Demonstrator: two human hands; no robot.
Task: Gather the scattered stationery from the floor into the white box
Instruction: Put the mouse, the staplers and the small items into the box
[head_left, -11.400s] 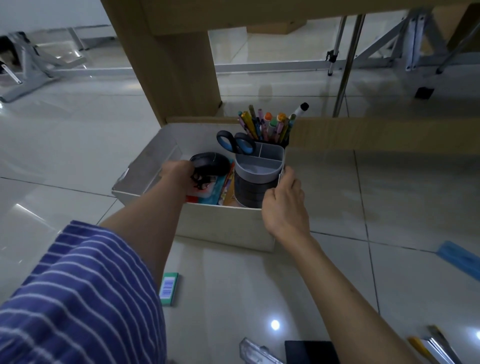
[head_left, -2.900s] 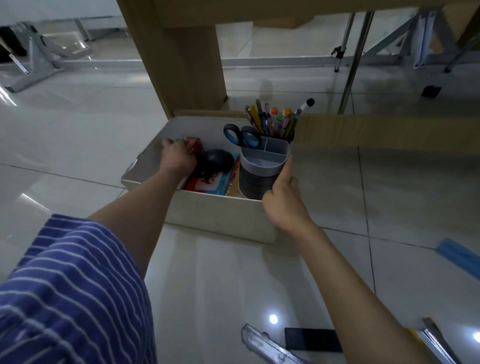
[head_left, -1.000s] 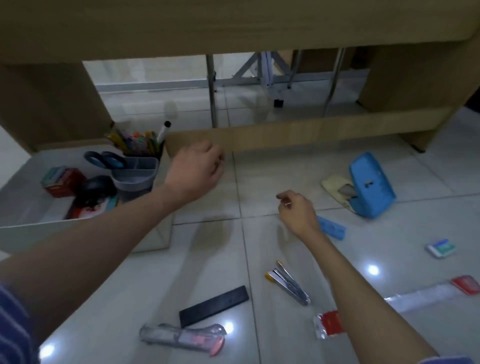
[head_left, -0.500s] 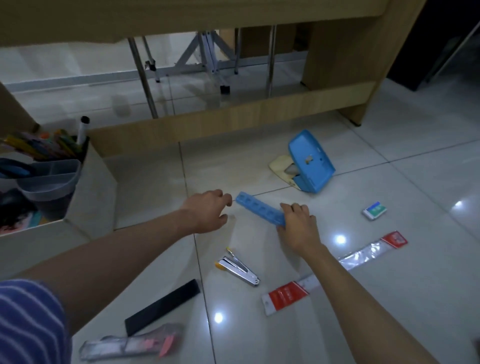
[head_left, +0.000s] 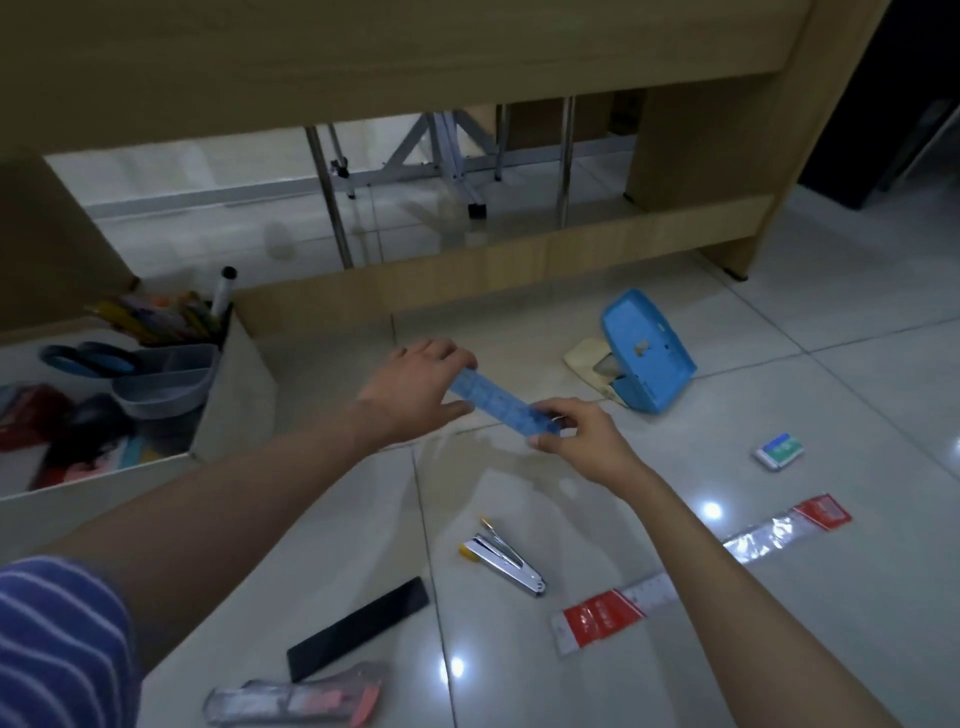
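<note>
The desk (head_left: 363, 62) fills the top of the view, its low rail crossing behind the hands. The white box (head_left: 228, 410) sits on the floor (head_left: 779, 364) at nine o'clock, holding a grey organiser (head_left: 166, 379) with pens (head_left: 156, 317) and blue scissors (head_left: 83, 361), plus dark and red items too dim to name.

Toward two o'clock lies the blue punch (head_left: 649, 358), tipped on its cream base. The packaged ruler (head_left: 613, 610) stretches from five o'clock up to four, partly behind the right forearm. At seven o'clock lie a black strip (head_left: 358, 626) and, below it, a clear cutter (head_left: 296, 701). The stapler (head_left: 504, 558) sits at six o'clock, the eraser (head_left: 779, 451) at three.

At the centre, above the floor, both hands hold the blue ruler (head_left: 498, 402): the left hand (head_left: 415, 392) has its grip on the far end, fingers over the top, while the right hand (head_left: 582, 436) pinches the near end.
</note>
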